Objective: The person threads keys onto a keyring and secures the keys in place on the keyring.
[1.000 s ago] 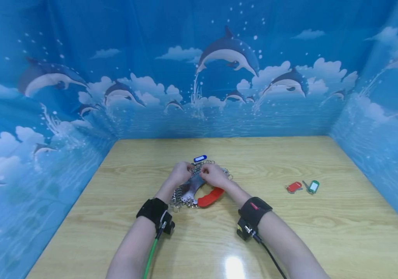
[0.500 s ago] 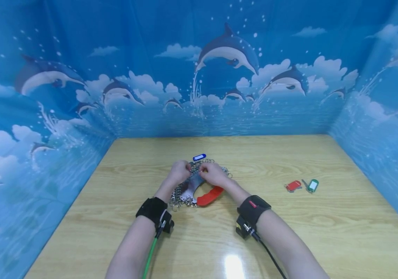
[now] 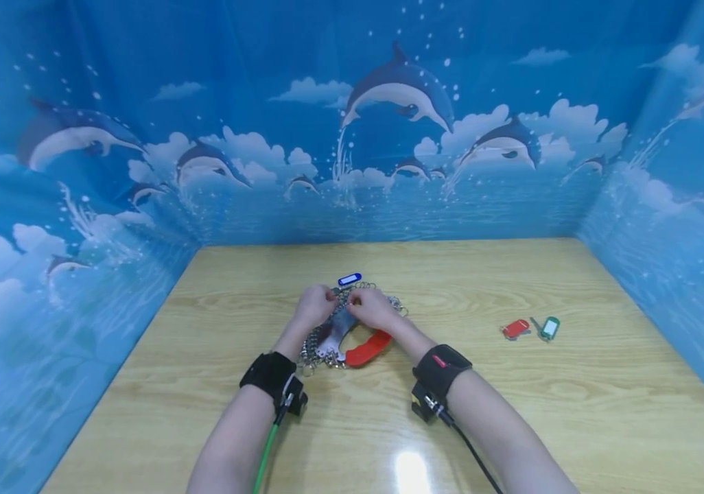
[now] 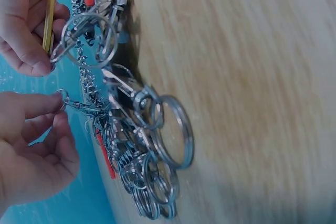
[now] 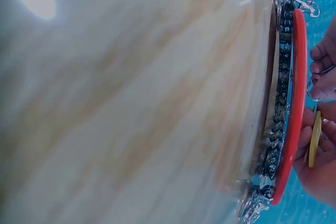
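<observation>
Both hands work close together over a silver metal frame [image 3: 331, 341] with a red curved grip [image 3: 367, 348], hung with snap hooks and rings. My left hand [image 3: 317, 305] pinches a small ring [image 4: 63, 97] joined to a snap hook [image 4: 83, 107], seen in the left wrist view. A yellow key tag [image 5: 315, 139] is held in my right hand [image 3: 373, 309]; the tag shows edge-on in both wrist views. Its fingertips sit right by the left hand's. Larger rings [image 4: 176, 132] hang loose in front. In the head view the hands hide what they hold.
A blue key tag [image 3: 349, 279] lies just beyond the frame. To the right, a red key tag [image 3: 515, 329] and a green key tag [image 3: 550, 328] lie with keys on the wooden table [image 3: 475, 412]. Dolphin-printed blue cloth [image 3: 327, 123] encloses the back and sides.
My right hand has edged slightly left, narrowing the gap between the fingertips. The left hand stays at nearly the same spot, and the head view has shifted a little.
</observation>
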Action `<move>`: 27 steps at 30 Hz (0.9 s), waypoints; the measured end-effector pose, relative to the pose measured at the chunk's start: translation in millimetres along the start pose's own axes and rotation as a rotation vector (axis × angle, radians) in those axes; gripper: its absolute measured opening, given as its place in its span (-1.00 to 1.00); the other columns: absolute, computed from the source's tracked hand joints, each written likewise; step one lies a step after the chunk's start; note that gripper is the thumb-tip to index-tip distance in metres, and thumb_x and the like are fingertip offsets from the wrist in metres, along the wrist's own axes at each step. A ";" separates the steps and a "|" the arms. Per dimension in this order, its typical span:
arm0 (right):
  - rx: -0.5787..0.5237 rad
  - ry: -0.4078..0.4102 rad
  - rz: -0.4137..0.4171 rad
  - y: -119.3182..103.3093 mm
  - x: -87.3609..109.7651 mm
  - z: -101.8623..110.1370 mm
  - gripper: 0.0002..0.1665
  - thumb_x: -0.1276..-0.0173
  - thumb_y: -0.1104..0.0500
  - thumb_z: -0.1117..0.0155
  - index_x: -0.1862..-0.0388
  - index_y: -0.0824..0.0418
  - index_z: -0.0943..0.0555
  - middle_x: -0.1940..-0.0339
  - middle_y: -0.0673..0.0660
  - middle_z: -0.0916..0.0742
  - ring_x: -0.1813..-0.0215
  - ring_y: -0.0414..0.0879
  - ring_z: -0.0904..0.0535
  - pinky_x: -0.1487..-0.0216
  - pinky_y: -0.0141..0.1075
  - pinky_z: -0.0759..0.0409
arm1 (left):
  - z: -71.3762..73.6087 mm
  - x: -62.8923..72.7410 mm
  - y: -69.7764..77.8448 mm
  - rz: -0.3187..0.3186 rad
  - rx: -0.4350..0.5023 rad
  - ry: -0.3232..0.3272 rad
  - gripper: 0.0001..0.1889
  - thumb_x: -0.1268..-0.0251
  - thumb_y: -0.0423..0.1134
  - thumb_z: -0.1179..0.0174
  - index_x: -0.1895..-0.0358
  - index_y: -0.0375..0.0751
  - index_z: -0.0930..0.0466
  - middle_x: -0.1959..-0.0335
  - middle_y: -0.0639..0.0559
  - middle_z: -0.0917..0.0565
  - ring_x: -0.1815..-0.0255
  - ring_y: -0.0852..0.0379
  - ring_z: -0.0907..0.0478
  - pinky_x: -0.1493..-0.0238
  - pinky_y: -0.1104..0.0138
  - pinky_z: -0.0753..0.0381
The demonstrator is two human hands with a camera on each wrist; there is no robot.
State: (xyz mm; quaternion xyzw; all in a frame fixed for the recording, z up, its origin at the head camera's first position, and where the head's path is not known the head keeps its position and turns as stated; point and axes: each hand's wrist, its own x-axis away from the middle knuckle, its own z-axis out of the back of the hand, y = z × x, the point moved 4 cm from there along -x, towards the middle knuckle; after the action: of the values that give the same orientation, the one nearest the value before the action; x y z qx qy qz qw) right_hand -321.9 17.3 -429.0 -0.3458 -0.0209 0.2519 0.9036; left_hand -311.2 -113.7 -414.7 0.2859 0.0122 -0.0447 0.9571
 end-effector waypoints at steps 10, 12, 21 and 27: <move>-0.158 -0.074 -0.141 1.7 -5.6 -5.5 -0.87 -0.29 0.23 -0.17 0.41 0.27 -0.57 0.62 0.03 -0.59 0.58 -0.16 -0.48 0.52 -0.38 -0.42 | -5.2 -0.2 -13.4 0.125 0.314 -0.117 -0.73 -0.15 -0.34 -0.22 0.67 -0.28 -0.46 0.75 0.07 -0.39 0.70 0.22 -0.29 0.62 0.44 -0.25; -0.169 -0.078 -0.151 2.7 -6.3 -6.3 -0.87 -0.30 0.23 -0.17 0.39 0.29 -0.58 0.60 0.05 -0.60 0.56 -0.15 -0.50 0.52 -0.38 -0.43 | -4.6 0.9 -14.4 0.114 0.380 -0.144 -0.82 -0.16 -0.38 -0.19 0.55 -0.42 -0.55 0.69 -0.01 -0.49 0.64 0.17 -0.39 0.56 0.42 -0.36; -0.151 -0.069 -0.190 -0.9 -11.6 -3.3 -0.79 -0.36 0.19 -0.10 0.34 0.29 -0.63 0.43 0.09 -0.63 0.44 -0.14 -0.46 0.43 -0.38 -0.40 | 1.7 4.2 -9.4 0.037 0.359 -0.190 -0.82 -0.18 -0.44 -0.07 0.41 -0.53 -0.62 0.60 -0.06 -0.58 0.56 0.14 -0.47 0.48 0.41 -0.43; -0.141 -0.057 -0.165 -6.1 -13.5 -3.5 -0.77 -0.36 0.20 -0.11 0.20 0.30 -0.66 0.29 0.12 -0.69 0.35 -0.14 -0.53 0.32 -0.36 -0.47 | 0.9 1.9 -10.7 0.052 0.258 -0.143 -0.85 -0.08 -0.41 -0.10 0.58 -0.35 -0.58 0.67 0.04 -0.54 0.64 0.21 -0.40 0.56 0.43 -0.37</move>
State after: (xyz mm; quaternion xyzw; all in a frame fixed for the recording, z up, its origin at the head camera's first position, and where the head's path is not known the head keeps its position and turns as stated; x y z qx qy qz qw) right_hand -330.3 5.0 -426.0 -0.3983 -0.0929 0.1843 0.8937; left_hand -310.3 -123.2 -420.0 0.4027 -0.0695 -0.0413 0.9118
